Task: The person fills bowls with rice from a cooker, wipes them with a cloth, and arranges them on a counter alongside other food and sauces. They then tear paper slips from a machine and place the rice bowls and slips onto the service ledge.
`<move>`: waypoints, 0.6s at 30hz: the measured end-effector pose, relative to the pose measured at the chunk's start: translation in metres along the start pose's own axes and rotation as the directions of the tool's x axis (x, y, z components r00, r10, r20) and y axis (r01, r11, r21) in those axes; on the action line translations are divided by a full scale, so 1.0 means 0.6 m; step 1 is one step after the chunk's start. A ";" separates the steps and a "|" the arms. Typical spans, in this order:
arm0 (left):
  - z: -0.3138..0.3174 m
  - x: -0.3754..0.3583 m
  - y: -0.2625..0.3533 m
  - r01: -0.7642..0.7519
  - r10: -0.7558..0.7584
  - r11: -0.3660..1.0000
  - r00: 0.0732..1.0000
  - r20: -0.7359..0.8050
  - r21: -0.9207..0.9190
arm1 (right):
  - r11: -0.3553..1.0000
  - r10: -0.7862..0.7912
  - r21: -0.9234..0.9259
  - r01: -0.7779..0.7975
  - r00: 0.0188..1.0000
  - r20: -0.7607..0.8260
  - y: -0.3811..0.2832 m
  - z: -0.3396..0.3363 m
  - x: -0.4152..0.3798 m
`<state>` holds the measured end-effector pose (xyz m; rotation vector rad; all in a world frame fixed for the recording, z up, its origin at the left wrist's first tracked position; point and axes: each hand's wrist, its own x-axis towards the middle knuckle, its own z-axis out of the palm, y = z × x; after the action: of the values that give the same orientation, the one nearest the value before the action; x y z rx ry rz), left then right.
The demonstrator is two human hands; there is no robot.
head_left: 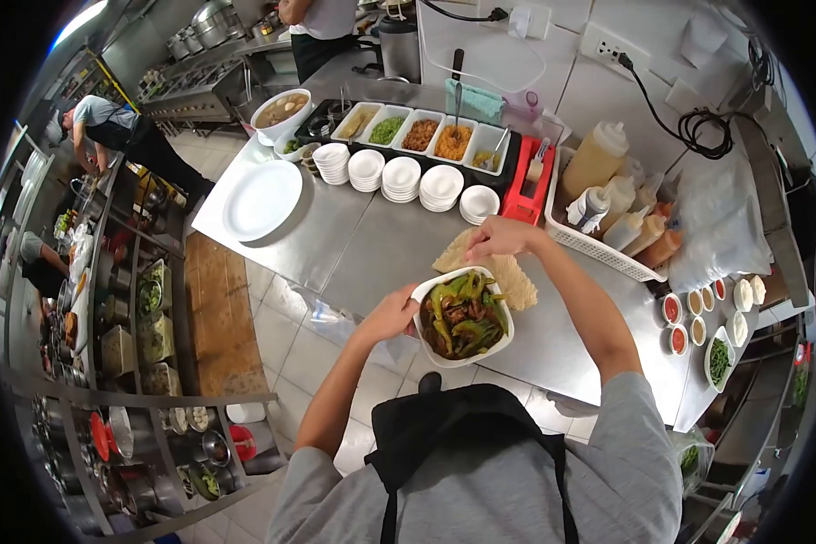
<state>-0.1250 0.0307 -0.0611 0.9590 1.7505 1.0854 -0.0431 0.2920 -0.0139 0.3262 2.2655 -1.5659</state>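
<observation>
My left hand [392, 315] grips the left rim of a white square bowl [508, 336] filled with green pepper strips and dark brown pieces [462, 313]. Just beyond the bowl, my right hand [499, 238] has its fingers bent together over a tan, rough-edged flat piece [517, 283] on the steel counter [363, 249]. Those fingertips touch or pinch its upper part; exactly what they hold is hard to make out. The bowl is tilted a little towards me, at the counter's near edge, and overlaps the flat piece.
Stacked white dishes [401, 177] stand before a black tray of food containers [419, 134]. A white plate [263, 200] lies left, a red dispenser [528, 181] and bottle basket [607, 243] right. Small sauce cups [696, 301] stand far right. Other people [109, 125] work at the left and back.
</observation>
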 end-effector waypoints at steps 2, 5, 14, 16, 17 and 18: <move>0.000 -0.001 0.001 0.009 -0.010 1.000 1.000 0.014 0.026 | 0.989 -0.034 -0.143 0.034 0.999 0.006 -0.002 0.003 0.001; 0.003 -0.002 0.006 0.015 -0.015 1.000 1.000 -0.018 0.022 | 0.978 -0.080 -0.189 0.092 0.994 0.071 0.007 0.013 0.011; 0.021 -0.014 -0.005 0.013 -0.019 0.998 0.993 -0.113 -0.056 | 0.960 -0.014 -0.281 -0.009 0.997 -0.081 0.029 -0.034 -0.052; 0.025 -0.017 -0.002 0.028 -0.035 0.998 0.990 -0.136 -0.048 | 0.982 -0.130 -0.160 0.101 0.975 -0.182 0.037 -0.020 -0.051; 0.027 -0.017 0.001 0.044 -0.050 0.998 0.986 -0.158 -0.036 | 0.962 -0.182 -0.237 0.133 0.963 -0.198 0.036 -0.012 -0.043; 0.030 -0.016 0.001 0.044 -0.049 0.998 0.987 -0.153 -0.034 | 0.963 -0.179 -0.235 0.130 0.963 -0.203 0.043 -0.005 -0.033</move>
<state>-0.1048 0.0273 -0.0627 0.8303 1.8651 1.1791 -0.0157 0.3045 -0.0261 0.2808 2.6687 -1.3911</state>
